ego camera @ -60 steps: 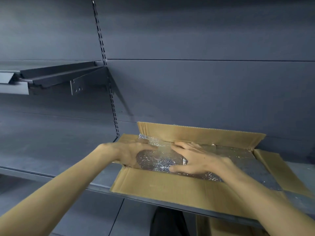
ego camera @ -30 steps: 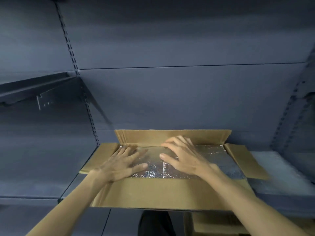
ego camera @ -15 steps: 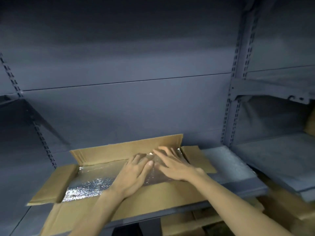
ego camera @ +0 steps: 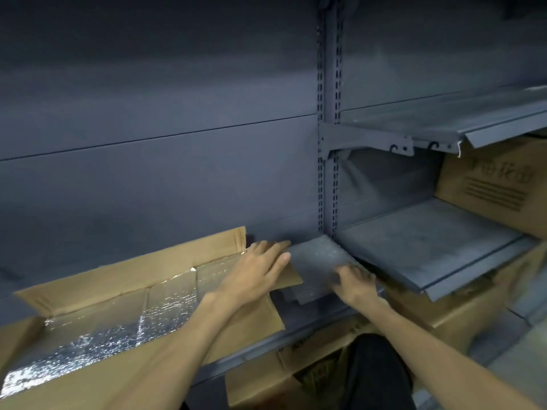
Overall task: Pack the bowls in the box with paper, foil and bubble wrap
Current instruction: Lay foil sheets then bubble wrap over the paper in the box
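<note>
An open cardboard box [ego camera: 124, 275] lies on the grey shelf at the lower left, lined with silver foil [ego camera: 112, 321]. To its right lies a stack of grey, speckled sheets [ego camera: 315, 263], perhaps bubble wrap. My left hand [ego camera: 260, 270] rests with straight fingers over the box's right flap, fingertips at the stack's left edge. My right hand [ego camera: 353, 284] is on the stack's near right corner with fingers bent over its edge. No bowls are in view.
A slotted upright [ego camera: 328, 143] divides the shelving. On the right are two grey shelves [ego camera: 420, 250] with a printed cardboard carton [ego camera: 497, 184] between them. More cartons [ego camera: 444, 318] sit below the shelf. My dark trouser leg [ego camera: 376, 374] is at the bottom.
My view has swung to the right. Both hands have left the foil in the box and moved right to the grey stack beside it.
</note>
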